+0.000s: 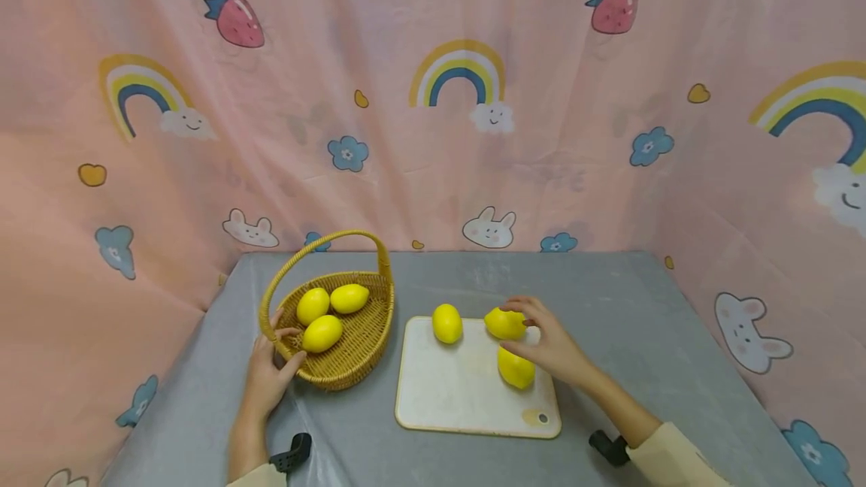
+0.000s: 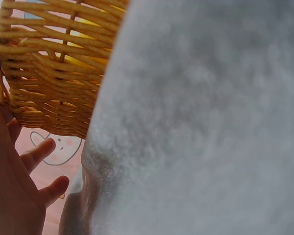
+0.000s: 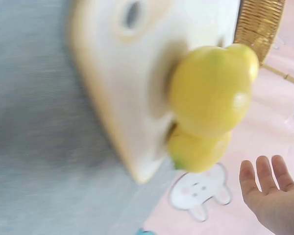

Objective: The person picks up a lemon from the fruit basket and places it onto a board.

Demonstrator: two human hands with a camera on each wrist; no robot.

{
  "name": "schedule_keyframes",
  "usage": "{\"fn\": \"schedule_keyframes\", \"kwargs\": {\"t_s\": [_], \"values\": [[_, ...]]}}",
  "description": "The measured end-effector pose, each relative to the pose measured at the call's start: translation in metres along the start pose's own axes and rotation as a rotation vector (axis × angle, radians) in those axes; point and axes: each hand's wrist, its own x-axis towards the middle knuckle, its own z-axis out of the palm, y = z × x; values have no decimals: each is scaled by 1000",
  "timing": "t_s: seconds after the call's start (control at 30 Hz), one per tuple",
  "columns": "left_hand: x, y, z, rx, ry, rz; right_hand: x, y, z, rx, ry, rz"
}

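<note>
A wicker basket (image 1: 368, 340) with an arched handle stands at the left of the table, with three lemons (image 1: 322, 334) inside. My left hand (image 1: 267, 378) holds its near left rim, thumb and fingers at the edge; two other fingers stick out beside the weave in the left wrist view. On a white cutting board (image 1: 460, 397) lie three more lemons: one at the back left (image 1: 447, 324), one at the back right (image 1: 504, 323) and one nearer (image 1: 516, 368). Over the right-hand pair hovers my right hand (image 1: 551, 344), its fingers spread apart and holding nothing.
Grey cloth covers the table (image 1: 595, 284). Behind and at both sides hangs a pink curtain (image 1: 379, 201) printed with rainbows, strawberries and rabbits. A dark strap piece sits at each wrist, and the basket handle (image 1: 325, 240) arches up beside the left hand.
</note>
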Motion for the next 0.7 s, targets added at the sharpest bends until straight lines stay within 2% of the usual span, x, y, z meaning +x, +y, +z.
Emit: {"fn": "schedule_keyframes", "kwargs": {"t_s": [0.33, 0.7], "values": [[1, 1, 0, 6, 0, 4, 43, -37, 18, 15, -68, -85], [0, 1, 0, 6, 8, 14, 83, -63, 50, 210, -110, -156]]}}
